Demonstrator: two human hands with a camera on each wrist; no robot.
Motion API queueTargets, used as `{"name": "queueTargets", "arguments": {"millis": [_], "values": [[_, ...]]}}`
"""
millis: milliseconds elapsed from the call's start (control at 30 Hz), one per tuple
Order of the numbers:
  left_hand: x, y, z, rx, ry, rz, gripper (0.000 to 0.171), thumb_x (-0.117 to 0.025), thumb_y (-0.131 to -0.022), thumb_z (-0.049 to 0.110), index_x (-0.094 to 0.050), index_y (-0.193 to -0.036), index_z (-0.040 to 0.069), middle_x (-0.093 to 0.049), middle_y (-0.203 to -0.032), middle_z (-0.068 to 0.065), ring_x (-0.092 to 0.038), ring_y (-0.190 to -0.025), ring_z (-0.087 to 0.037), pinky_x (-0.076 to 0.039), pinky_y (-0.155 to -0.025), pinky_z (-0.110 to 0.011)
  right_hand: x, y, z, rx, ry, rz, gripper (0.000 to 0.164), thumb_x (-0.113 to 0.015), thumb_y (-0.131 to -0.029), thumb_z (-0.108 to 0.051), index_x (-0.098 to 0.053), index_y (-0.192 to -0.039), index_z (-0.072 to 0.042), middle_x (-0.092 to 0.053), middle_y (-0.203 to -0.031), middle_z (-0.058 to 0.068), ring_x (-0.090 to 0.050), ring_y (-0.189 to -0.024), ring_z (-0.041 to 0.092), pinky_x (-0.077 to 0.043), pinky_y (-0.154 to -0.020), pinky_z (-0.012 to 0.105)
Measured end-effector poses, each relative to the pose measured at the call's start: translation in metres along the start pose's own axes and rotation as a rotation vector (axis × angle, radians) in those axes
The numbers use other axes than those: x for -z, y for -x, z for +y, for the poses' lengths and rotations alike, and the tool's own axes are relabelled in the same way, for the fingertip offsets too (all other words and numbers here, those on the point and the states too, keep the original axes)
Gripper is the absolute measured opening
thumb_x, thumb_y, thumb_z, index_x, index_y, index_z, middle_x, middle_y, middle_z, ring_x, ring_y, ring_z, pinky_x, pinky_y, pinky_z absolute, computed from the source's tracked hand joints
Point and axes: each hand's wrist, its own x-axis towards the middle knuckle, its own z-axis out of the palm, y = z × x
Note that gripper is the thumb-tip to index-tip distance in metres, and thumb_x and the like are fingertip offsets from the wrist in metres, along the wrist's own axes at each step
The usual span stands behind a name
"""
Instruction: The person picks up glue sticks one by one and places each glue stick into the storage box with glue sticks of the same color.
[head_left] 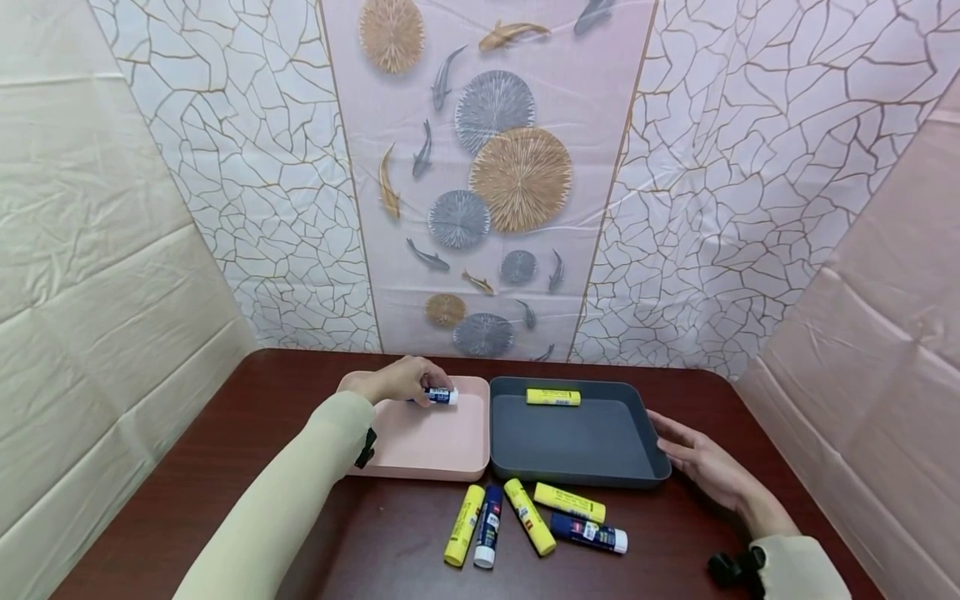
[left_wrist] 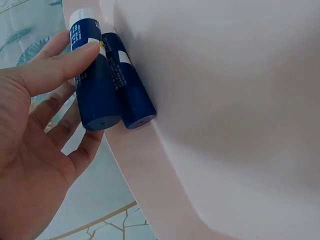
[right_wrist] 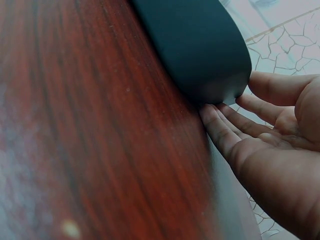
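My left hand [head_left: 405,380] pinches a blue glue stick [left_wrist: 95,95] with a white cap between thumb and fingers, over the far side of the pink tray [head_left: 435,458]. Right beside it, a second blue glue stick [left_wrist: 132,92] lies along that tray's wall. My right hand [head_left: 705,467] rests against the right side of the dark grey tray [head_left: 577,442]. Its fingers are fairly straight, and in the right wrist view the fingertips [right_wrist: 207,112] touch the tray's lower corner. A yellow glue stick [head_left: 553,397] lies inside the grey tray near its back wall.
In front of the trays several loose glue sticks lie on the dark red wooden table [head_left: 397,542]: a yellow one [head_left: 465,527], a blue one [head_left: 488,527], another yellow one [head_left: 529,517], a further yellow one [head_left: 570,502] and another blue one [head_left: 588,533]. Patterned cloth [head_left: 480,167] hangs behind.
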Motion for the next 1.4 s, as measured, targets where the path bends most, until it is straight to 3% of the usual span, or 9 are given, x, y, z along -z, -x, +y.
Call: {"name": "queueTargets", "arguments": {"millis": [400,1067,1400], "values": [[-0.011,-0.003,0.0,0.004,-0.102,-0.011,0.043,-0.084,-0.081,-0.007,-0.078,-0.115,0.019,-0.068,-0.109,-0.002,-0.06,-0.1,-0.018,-0.052,-0.091,-0.036,0.002,-0.002,0.002,-0.005,0.005,0.0,0.068,-0.049,-0.112,-0.017,-0.012,-0.166,-0.003,-0.007,-0.17,0.028,-0.052,-0.129,-0.005,-0.046,-0.101,0.017],[-0.009,-0.002,0.009,0.061,-0.137,-0.054,0.046,-0.082,-0.08,-0.011,-0.075,-0.114,0.02,-0.064,-0.109,-0.008,-0.059,-0.101,-0.025,-0.05,-0.091,-0.039,0.001,-0.002,0.002,-0.006,0.003,-0.001,0.068,-0.049,-0.112,-0.018,-0.012,-0.166,-0.003,-0.008,-0.17,0.027,-0.052,-0.129,-0.005,-0.046,-0.101,0.017],[-0.011,-0.005,0.01,0.093,-0.157,-0.062,0.045,-0.079,-0.082,-0.011,-0.072,-0.115,0.02,-0.062,-0.104,-0.007,-0.052,-0.091,-0.018,-0.048,-0.083,-0.035,0.0,-0.001,0.0,-0.005,0.008,-0.001,0.068,-0.049,-0.112,-0.018,-0.012,-0.166,-0.003,-0.007,-0.17,0.027,-0.052,-0.128,-0.007,-0.046,-0.1,0.016]]}}
